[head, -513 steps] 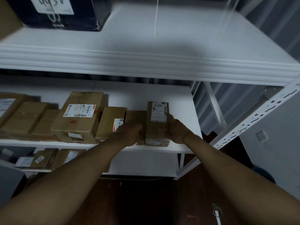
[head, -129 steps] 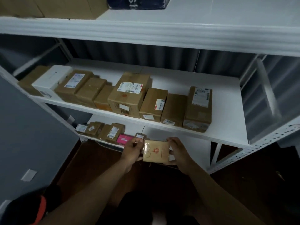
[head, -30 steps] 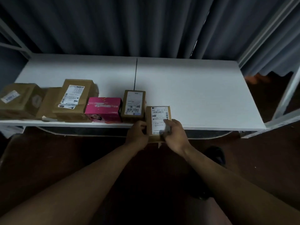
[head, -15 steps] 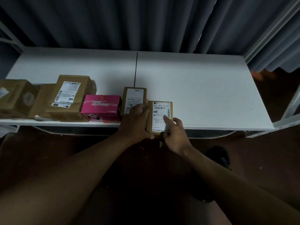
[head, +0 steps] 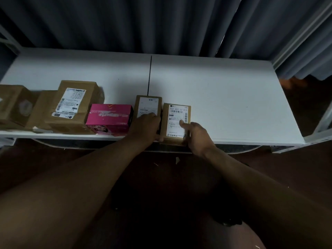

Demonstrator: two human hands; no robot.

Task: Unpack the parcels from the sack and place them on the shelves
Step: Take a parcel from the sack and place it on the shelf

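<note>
A small brown parcel (head: 177, 121) with a white label lies at the front edge of the white shelf (head: 233, 105). It sits just right of a similar labelled parcel (head: 148, 106). My right hand (head: 196, 136) grips the small parcel's near right corner, with the thumb on the label. My left hand (head: 146, 126) lies flat on the near end of the neighbouring parcel, its edge against the small parcel's left side. The sack is not in view.
Left of these stand a pink box (head: 109, 119), a larger labelled brown parcel (head: 75, 105) and more brown parcels (head: 16, 103). The shelf's right half is bare. A grey curtain (head: 161, 24) hangs behind, and a metal upright (head: 323, 123) stands at the right.
The small parcel came down from in front of the middle shelf onto this lower shelf and slid further in. My left hand shifted onto the neighbouring parcel.
</note>
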